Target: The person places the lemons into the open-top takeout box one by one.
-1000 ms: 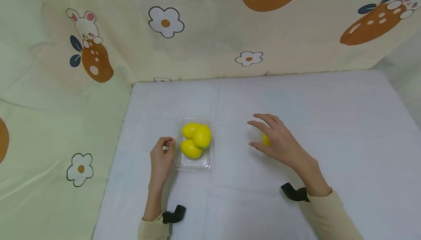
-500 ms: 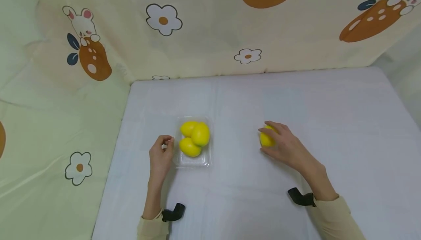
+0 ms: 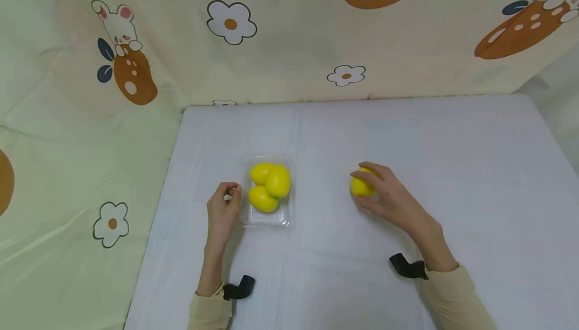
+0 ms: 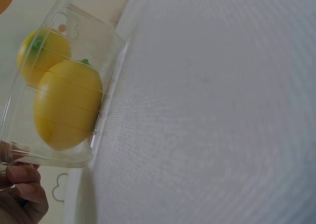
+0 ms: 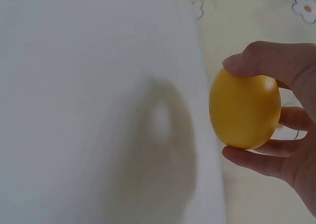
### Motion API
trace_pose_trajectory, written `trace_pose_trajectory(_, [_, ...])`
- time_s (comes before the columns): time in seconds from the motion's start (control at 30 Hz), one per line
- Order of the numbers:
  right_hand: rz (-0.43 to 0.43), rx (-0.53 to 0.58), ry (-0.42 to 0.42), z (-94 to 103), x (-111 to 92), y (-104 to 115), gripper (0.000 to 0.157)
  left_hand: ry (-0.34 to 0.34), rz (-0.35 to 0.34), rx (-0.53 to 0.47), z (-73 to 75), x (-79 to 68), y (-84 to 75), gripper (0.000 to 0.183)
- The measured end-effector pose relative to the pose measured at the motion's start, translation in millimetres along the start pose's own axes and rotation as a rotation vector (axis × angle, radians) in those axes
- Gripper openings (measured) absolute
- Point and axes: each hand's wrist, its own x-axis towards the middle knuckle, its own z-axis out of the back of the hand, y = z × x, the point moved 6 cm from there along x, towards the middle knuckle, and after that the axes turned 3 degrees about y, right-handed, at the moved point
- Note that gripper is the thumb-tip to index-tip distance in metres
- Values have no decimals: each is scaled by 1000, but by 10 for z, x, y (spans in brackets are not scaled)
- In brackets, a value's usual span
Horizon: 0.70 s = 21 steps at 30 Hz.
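Observation:
My right hand (image 3: 394,199) grips a yellow lemon (image 3: 360,186) between thumb and fingers, right of the table's middle. In the right wrist view this lemon (image 5: 244,110) is held off the table, its shadow falling on the cloth. A clear plastic container (image 3: 271,221) stands left of centre with three lemons (image 3: 278,181) grouped inside. At its left rim my left hand (image 3: 221,217) pinches the edge with thumb and curled fingers. Through the container's side, the left wrist view shows two lemons (image 4: 69,105) with green tips.
A white cloth (image 3: 334,269) covers the table, with free surface between the container and my right hand. Behind and to the left hangs a cream curtain (image 3: 280,64) printed with flowers and rabbits. Black devices (image 3: 239,288) are strapped at both wrists.
My right hand has come down over the lemon, closed its fingers round it and raised it, shifting slightly left. The left hand stays at the container's rim.

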Motion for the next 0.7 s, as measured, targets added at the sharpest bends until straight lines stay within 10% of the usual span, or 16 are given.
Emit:
trace_pose_trajectory(0.37, [240, 63, 55, -62, 841, 844, 50, 12, 44, -46, 0, -1, 70, 18])
trace_pose_trajectory(0.7, [385, 12, 279, -597, 1439, 1471, 40, -4, 9, -74, -10, 16, 52, 16])
